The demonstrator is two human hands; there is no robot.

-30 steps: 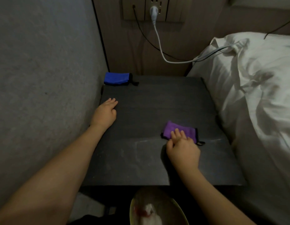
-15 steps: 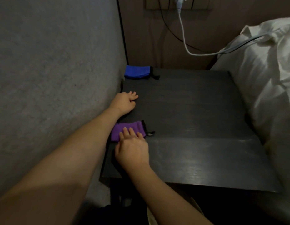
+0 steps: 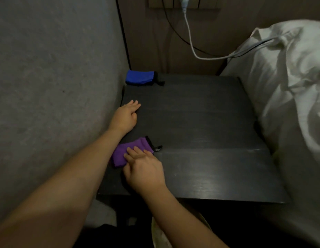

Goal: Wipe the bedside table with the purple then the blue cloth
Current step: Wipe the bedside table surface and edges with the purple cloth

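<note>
Starting at the left, your left hand [image 3: 126,116] lies flat on the counter [image 3: 200,133] near its wall-side edge, fingers straight, its grip released and holding nothing. It sits between the two cloths, so your own forearm crosses in front of the purple cloth [image 3: 130,153] and may block a full stroke along that edge; you could leave a strip beside the wall unwiped.

Your right hand [image 3: 144,169] presses the purple cloth with straight fingers laid on top, so that grip is also released, pushing rather than clutching. The cloth lies at the near left part of the counter, close to the edge. Pushed further left or towards you, it could slide off and fall out of reach. Flat fingers alone may also slip over the fabric and let it bunch up.

The blue cloth [image 3: 140,77] waits at the far left corner, well apart from both hands, just beside the wall. A wide sweep could knock it into the gap there.

Further right, the white cable [image 3: 191,43] hangs above the far edge and runs to the bedding [image 3: 290,86]; a high stroke might snag it.

The light is dim, so dust or streaks are hard to judge. Your left forearm hides part of the purple cloth, the socket is cut off at the top, and the pale object below the near edge cannot be identified.
</note>
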